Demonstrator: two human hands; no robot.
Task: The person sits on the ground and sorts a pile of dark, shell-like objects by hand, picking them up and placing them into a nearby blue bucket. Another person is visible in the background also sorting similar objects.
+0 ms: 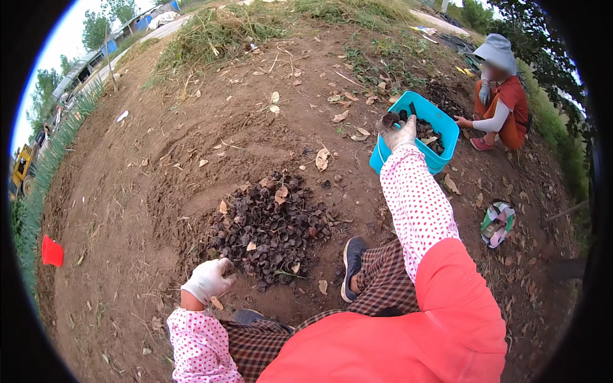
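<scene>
A heap of dark, dried husk-like pieces [271,230] lies on the soil in front of me, with dry leaves among them. My right hand [397,133], in a pale work glove, reaches far out to the near left rim of a turquoise plastic tub [440,115]. Its fingers are closed round a dark husk [391,119]. More dark pieces and a leaf lie inside the tub. At the heap's near left edge is my left hand [209,279], in a white glove, its fingers curled inward. Whatever it may hold is hidden.
A co-worker in a grey hat [501,96] squats beyond the tub, near another dark heap [444,96]. A red bucket [52,251] stands far left. To the right lies a colourful bag [497,225]. My shoe [354,268] is beside the heap. Cut weeds [217,38] lie farther off.
</scene>
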